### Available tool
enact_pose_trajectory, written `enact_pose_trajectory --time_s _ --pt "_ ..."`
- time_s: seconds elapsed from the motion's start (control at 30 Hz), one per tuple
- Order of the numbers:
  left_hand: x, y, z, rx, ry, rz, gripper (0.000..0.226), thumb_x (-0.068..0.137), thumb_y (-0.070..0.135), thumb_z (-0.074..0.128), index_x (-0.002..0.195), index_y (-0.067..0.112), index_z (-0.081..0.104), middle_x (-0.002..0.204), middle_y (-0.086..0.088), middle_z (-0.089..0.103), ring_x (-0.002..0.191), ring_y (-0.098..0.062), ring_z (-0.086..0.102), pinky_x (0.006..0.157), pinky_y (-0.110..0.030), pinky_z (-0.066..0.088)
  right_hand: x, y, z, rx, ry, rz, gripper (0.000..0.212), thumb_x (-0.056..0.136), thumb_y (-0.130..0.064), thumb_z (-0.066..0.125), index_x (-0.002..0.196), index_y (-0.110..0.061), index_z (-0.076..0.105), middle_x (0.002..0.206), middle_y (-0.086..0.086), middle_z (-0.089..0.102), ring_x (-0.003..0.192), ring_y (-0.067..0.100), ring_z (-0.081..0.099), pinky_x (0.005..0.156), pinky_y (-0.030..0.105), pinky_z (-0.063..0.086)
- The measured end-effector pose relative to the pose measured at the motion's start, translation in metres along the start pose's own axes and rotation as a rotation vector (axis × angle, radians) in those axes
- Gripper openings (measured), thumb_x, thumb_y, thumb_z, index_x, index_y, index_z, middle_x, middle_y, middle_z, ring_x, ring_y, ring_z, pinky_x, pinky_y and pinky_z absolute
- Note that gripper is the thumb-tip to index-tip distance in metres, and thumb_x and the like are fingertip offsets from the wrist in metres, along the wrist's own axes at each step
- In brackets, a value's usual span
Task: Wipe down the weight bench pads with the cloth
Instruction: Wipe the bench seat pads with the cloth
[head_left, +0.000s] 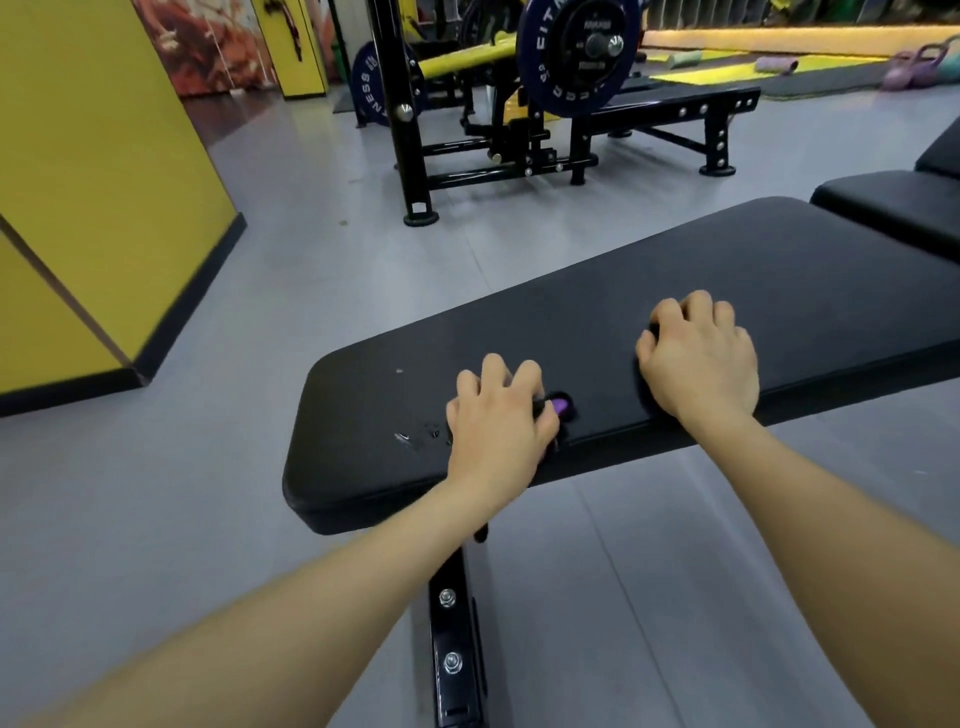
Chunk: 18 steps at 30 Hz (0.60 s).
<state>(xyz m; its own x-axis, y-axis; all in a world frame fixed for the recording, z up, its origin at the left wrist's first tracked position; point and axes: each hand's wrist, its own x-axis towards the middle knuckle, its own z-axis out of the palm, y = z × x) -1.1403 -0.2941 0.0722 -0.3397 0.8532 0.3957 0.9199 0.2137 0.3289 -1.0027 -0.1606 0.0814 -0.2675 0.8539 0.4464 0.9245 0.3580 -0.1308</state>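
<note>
Head view, looking down at the black bench pad (597, 332) with both my hands on it. My left hand (498, 415) has its fingers curled over something small and dark with a purple bit (561, 404) poking out by the thumb. Could be a spray nozzle, could be part of the cloth, I honestly can't tell. My right hand (698, 358) is knuckles-up with fingers curled down on the pad, and there's a dark edge under the fingertips that might be a dark cloth bunched beneath the palm. Black on black, so whether that grip is clamped on anything, no clue.

There are wet droplets (423, 435) on the pad just left of my left hand, so I'd guess the surface is sprayed and ready for wiping.

How I'd do it: flatten the cloth, press with the whole palm, go in long overlapping strokes along the pad, and catch those droplets first so they don't run off the edge. Don't forget the rounded sides.

Second pad (893, 208) sits to the far right, partly cut off by the frame, and it'll need doing too. The underside frame (454, 644) is mostly hidden by my arms.
</note>
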Motion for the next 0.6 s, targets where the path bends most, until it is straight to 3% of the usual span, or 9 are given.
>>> enact_pose_trajectory --time_s 0.1,0.3,0.6 --pt "0.009 -0.007 0.001 -0.002 -0.042 -0.008 0.017 0.093 0.036 0.046 0.096 0.019 0.047 0.096 0.001 0.031 0.087 -0.022 0.030 0.074 -0.032 0.028 0.001 -0.003 0.001 0.005 -0.001 -0.014 0.029 0.095 -0.028 0.038 0.112 -0.009 0.052 0.113 0.013 0.046 0.103 0.031 0.042 0.080 0.040 0.037" --pt "0.085 -0.018 0.025 0.037 -0.073 -0.283 0.026 0.093 0.036 0.044 0.110 0.017 0.048 0.121 -0.010 0.041 0.109 -0.032 0.036 0.086 -0.040 0.033 0.001 -0.002 0.002 -0.003 0.008 -0.011 0.029 0.095 -0.028 0.037 0.112 -0.010 0.051 0.113 0.012 0.047 0.102 0.030 0.042 0.079 0.038 0.036" --pt "0.016 -0.030 -0.002 0.058 -0.086 -0.050 0.023 0.094 0.039 0.043 0.100 0.018 0.047 0.098 0.000 0.030 0.088 -0.021 0.028 0.076 -0.032 0.029 0.000 -0.001 0.002 0.001 0.021 0.006 0.027 0.094 -0.027 0.039 0.110 -0.010 0.053 0.110 0.011 0.047 0.099 0.030 0.042 0.078 0.038 0.035"
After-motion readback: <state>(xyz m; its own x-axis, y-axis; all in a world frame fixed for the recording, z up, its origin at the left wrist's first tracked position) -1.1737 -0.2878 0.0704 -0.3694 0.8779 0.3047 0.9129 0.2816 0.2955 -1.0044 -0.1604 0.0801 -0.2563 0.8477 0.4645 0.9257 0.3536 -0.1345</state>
